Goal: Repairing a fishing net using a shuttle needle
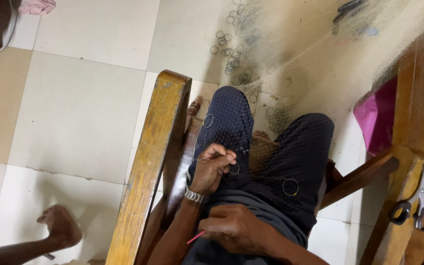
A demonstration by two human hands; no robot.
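Pinching a strand of fine, pale translucent fishing net [251, 142], the left hand [213, 167] rests on the person's left thigh, fingers curled tight with the tips pressed together; a silver metal wristwatch [195, 196] circles its wrist. The right hand [236, 228] lies closed near the waist, gripping a thin pink plastic netting needle [196, 237] whose tip pokes out to the left. The net drapes across both knees in dark trousers, its small diamond mesh dotted with thin metal rings [290, 187], and spreads on in a bunched, hazy heap over the tiled floor ahead. Grey-handled steel scissors [417, 198] lie on the wooden chair arm [393, 230] at the right.
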